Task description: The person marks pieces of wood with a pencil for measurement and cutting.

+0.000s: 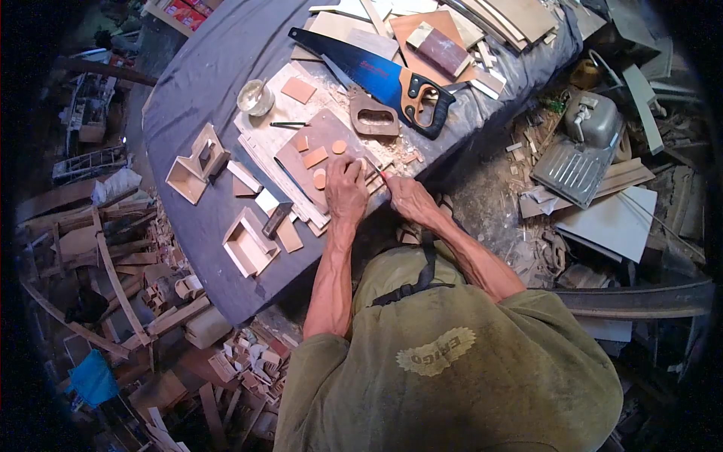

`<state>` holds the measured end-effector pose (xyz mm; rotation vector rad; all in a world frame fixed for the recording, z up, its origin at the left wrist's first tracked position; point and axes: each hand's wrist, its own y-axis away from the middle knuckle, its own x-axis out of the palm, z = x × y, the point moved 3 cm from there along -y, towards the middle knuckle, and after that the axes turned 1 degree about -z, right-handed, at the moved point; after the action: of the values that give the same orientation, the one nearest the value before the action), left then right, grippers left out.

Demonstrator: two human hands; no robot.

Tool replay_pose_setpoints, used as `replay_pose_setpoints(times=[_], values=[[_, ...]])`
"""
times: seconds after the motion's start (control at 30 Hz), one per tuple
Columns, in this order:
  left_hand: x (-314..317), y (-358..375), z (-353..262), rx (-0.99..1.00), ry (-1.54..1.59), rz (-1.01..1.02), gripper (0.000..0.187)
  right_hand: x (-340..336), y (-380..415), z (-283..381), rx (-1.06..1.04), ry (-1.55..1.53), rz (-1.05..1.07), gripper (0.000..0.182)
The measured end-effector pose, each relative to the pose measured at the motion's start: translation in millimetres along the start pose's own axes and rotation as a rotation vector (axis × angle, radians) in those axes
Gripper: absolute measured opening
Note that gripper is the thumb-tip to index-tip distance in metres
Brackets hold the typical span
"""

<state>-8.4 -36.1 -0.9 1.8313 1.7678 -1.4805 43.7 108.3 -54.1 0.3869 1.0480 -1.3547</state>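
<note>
My left hand (346, 187) is closed at the board's near edge, fingers bent down over a small pale piece I cannot make out. My right hand (411, 200) is wrapped round a slim tool with a red handle (383, 175), its tip pointing at my left fingertips. Just beyond my left hand, small wooden discs (339, 147) and a rectangular wood piece (315, 157) lie on a brown board (326, 124). A pencil (290, 124) rests farther back.
A blue handsaw (369, 71) and a smaller wooden-handled saw (374, 119) lie beyond my hands. At left are a glue jar (255, 98), small wooden boxes (251, 242) and a hammer (276, 218). Right of the table, a metal sink (584, 162) sits among scrap wood.
</note>
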Motion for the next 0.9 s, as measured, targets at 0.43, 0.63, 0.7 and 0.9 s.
replay_pose_setpoints(times=[0.43, 0.63, 0.7, 0.9], values=[[-2.5, -2.1, 8.0, 0.053, 0.069, 0.064, 0.011, -9.5, -9.0, 1.7, -0.037, 0.033, 0.119, 0.019], [1.0, -2.5, 4.1, 0.054, -0.023, 0.049, 0.007, -16.0, -9.7, 10.5, 0.164, -0.115, 0.137, 0.022], [1.1, -1.2, 2.6, 0.036, -0.041, 0.065, 0.007, -12.4, -6.9, 17.6, 0.334, -0.134, 0.207, 0.022], [3.3, -3.1, 6.6, 0.032, -0.063, 0.063, 0.007, -2.6, 1.9, 12.8, 0.29, -0.145, 0.103, 0.033]])
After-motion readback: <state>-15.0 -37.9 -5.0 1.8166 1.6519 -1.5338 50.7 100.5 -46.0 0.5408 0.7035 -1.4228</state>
